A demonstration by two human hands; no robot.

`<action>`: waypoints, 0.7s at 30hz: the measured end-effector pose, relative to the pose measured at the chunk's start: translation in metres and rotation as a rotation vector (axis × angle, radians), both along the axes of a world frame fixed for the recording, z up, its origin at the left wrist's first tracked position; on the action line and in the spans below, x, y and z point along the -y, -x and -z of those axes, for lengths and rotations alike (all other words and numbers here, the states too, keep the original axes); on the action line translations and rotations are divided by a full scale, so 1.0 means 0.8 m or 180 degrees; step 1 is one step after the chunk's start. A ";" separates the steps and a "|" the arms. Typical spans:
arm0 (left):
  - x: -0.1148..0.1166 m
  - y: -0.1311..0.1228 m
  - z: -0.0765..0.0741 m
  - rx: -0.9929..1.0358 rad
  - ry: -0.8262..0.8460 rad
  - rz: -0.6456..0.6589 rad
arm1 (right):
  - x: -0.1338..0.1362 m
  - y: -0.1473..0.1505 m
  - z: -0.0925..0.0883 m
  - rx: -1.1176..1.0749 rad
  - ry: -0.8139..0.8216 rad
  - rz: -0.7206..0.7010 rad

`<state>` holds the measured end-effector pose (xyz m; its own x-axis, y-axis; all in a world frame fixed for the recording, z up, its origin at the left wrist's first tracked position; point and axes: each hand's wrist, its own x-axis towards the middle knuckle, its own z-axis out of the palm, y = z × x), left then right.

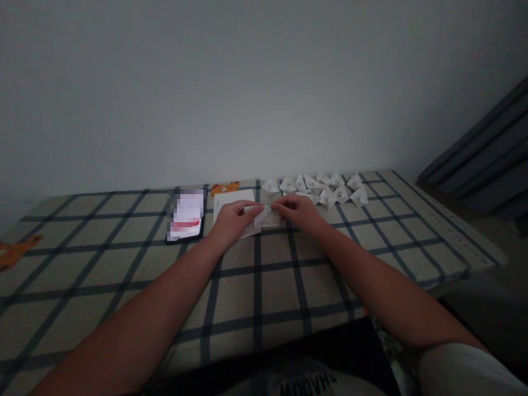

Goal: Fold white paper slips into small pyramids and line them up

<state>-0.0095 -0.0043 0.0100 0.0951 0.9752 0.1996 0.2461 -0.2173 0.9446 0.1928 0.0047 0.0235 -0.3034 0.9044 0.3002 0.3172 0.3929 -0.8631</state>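
At mid-frame your left hand [234, 217] and right hand [300, 210] pinch white paper [259, 219], likely steadying it; folded pieces [328, 197] cluster centre-right.

Phone [193, 214], one: dark case, lit screen largely blurred out, red band low on the display; on the cloth, toward the left. 
Cloth [124, 330], one: pale, with dark blue crossing lines; lettering [454, 234] along its right border. 
Bear prints, two, orange: one [225, 188] near the back edge, one [18, 252] at far left. 
Wall [264, 82]: plain, pale grey, behind. 
Curtain [487, 137]: dark grey, pleated, right side.
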 end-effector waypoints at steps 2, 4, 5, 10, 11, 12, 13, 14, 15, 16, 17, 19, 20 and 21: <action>0.001 0.000 -0.003 -0.0084 -0.0063 -0.0027 | 0.001 0.001 -0.002 -0.0041 0.0083 -0.0037; 0.002 0.000 -0.005 -0.0132 -0.0094 -0.0033 | 0.002 0.001 -0.004 -0.0058 0.0162 -0.0090; 0.002 0.000 -0.006 -0.0144 -0.0087 -0.0026 | 0.002 0.002 -0.005 -0.0054 0.0185 -0.0101; 0.000 -0.001 -0.001 -0.0210 -0.0114 -0.0006 | 0.002 0.001 -0.003 -0.0005 -0.0025 0.0047; 0.000 0.000 0.000 -0.0229 -0.0142 -0.0002 | 0.001 0.001 -0.001 -0.0009 -0.0080 0.0064; -0.001 0.000 0.001 -0.0250 -0.0158 0.0010 | 0.000 0.001 0.001 -0.0022 -0.0117 0.0069; -0.001 0.000 0.002 -0.0268 -0.0159 0.0037 | -0.001 0.000 0.002 -0.0037 -0.0136 0.0064; -0.002 0.000 0.002 -0.0286 -0.0153 0.0080 | -0.002 0.000 0.004 -0.0050 -0.0146 0.0058; -0.002 0.001 0.002 -0.0310 -0.0145 0.0140 | -0.003 0.000 0.006 -0.0061 -0.0157 0.0056; -0.002 0.001 0.002 -0.0339 -0.0143 0.0201 | -0.003 0.000 0.007 -0.0064 -0.0172 0.0056; -0.002 0.001 0.002 -0.0365 -0.0145 0.0264 | -0.004 0.000 0.008 -0.0055 -0.0190 0.0058; -0.001 0.001 0.001 -0.0393 -0.0131 0.0394 | -0.004 0.000 0.009 0.0014 -0.0214 0.0068; 0.000 0.000 0.001 -0.0380 -0.0098 0.0457 | -0.003 0.000 0.009 0.0059 -0.0215 0.0064; 0.001 -0.001 0.000 -0.0347 -0.0053 0.0507 | -0.002 0.001 0.008 0.0107 -0.0199 0.0054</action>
